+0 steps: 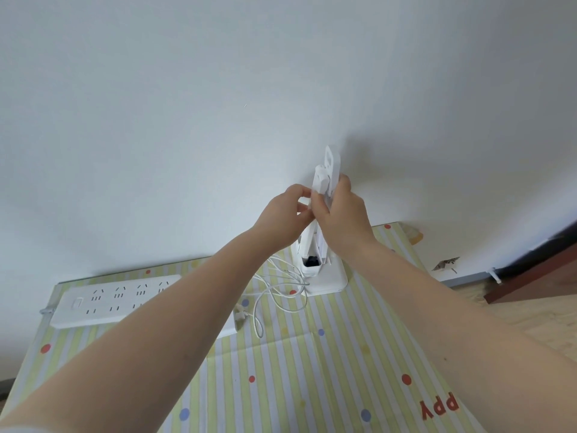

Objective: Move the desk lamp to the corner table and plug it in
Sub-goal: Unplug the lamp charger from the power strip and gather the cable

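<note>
While the folding desk lamp (321, 232) is standing on its square base at the far edge of the counter (312, 354), close against the wall (218, 89), the person is working at its folded arm with both hands. The right hand (342, 210) is wrapping its fingers round the upper part of the lamp's arm, seemingly to steady it so the base does not tip. The left hand (282, 215), just beside the lamp on its near-left side, is pinching the edge of the folded section between thumb and fingertips, probably to swing the head open.

The lamp's white cord (274, 292) is lying in loose loops in front of the lamp's base, and its plug (242, 310) is resting on the counter at the end of the power strip (103, 301), not yet pushed into a socket as far as I can tell. The strip is lying to the left of the lamp, partly hidden under the left forearm, near enough that the cord should reach. So the lamp looks placed already, and plugging in seems to be what remains.
</note>
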